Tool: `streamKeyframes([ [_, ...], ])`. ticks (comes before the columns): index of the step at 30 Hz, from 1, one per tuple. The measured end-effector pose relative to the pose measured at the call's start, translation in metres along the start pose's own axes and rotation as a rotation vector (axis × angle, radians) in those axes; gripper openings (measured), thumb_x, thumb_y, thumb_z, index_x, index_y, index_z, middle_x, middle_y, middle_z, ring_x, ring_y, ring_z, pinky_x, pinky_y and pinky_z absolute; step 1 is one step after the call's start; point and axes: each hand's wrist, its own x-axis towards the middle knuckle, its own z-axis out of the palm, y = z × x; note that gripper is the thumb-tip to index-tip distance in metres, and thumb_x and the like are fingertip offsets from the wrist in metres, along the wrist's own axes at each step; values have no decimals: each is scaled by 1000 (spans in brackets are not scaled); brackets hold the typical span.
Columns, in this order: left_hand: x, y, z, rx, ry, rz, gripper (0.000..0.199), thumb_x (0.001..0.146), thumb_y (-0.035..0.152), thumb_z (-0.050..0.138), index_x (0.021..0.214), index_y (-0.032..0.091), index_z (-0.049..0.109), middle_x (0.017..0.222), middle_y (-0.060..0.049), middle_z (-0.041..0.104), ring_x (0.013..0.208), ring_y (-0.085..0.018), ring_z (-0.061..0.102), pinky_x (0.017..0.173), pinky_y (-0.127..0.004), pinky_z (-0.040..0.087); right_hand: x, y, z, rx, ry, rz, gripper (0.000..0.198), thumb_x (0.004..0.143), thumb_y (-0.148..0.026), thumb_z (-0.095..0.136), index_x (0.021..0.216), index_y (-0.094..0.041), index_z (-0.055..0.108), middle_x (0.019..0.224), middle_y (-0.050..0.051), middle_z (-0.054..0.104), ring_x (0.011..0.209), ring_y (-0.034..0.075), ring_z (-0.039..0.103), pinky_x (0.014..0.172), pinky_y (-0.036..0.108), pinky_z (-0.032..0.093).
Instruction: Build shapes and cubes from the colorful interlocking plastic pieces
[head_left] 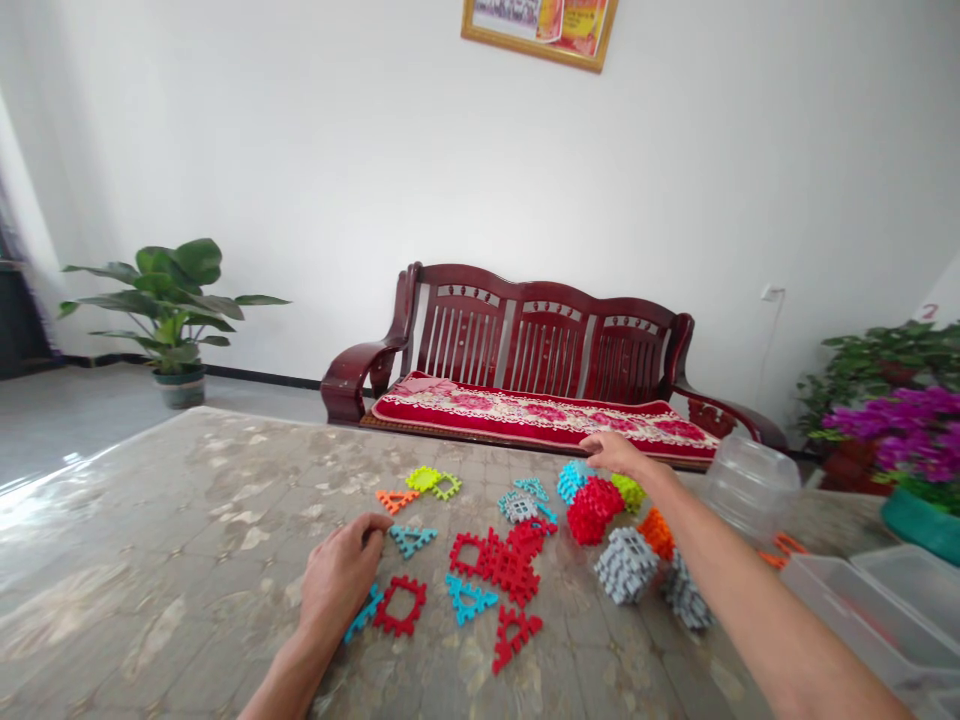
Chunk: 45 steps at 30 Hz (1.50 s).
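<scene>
On the left of the table, my left hand [345,562] rests with its fingers loosely bent, the fingertips beside a teal triangular building piece [412,540]. A red square frame piece [401,605] and a blue piece [364,613], partly covered by the hand, lie near its thumb. My right hand [613,455] reaches over the far side of a stack of blue pieces [574,480], fingers apart; whether it touches them I cannot tell. Next to that stack are a red stack [595,510], a yellow-green stack [628,491] and a grey stack [626,565].
Joined red pieces [501,562], a blue triangle [470,598] and a red triangle [516,637] lie mid-table. Farther back are an orange triangle [397,500] and yellow-green pieces [424,479]. Clear plastic containers [840,610] stand at right; a wooden bench [540,340] is beyond the table.
</scene>
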Motion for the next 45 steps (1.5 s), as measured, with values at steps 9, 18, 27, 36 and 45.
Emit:
streamKeyframes([
  [9,-3,7,-5,5,3,-3,34,86,30,43,100,30,73,96,-1,77,92,-22,68,77,-27,46,-40,-70,38,-13,46,-209,33,76,-17,60,106,-18,74,101,7,77,94,22,71,88,34,54],
  [18,-7,11,-9,-69,-11,-35,35,87,30,42,104,29,72,100,-2,77,95,-22,68,78,-28,46,-148,-103,121,-193,-29,-227,54,74,-28,68,128,-22,64,131,8,64,123,27,56,107,42,40],
  [27,-6,10,-6,-89,-3,-33,35,86,28,42,103,28,72,102,-2,77,99,-22,68,80,-28,45,-187,-107,158,-184,47,-151,46,80,-25,64,125,-18,65,129,9,63,121,26,55,106,38,40],
  [36,-5,8,-5,-66,-8,-19,36,87,31,39,104,29,71,103,-2,76,99,-24,68,79,-29,45,-191,-98,171,-90,259,-261,35,80,-18,64,114,-21,69,115,7,69,111,25,61,100,37,47],
  [45,-5,9,-5,-79,-5,-31,36,86,29,40,104,29,71,102,-2,76,98,-23,68,79,-29,45,-190,-90,171,-157,426,-259,39,81,-12,61,118,-21,67,124,8,66,116,25,58,103,42,44],
])
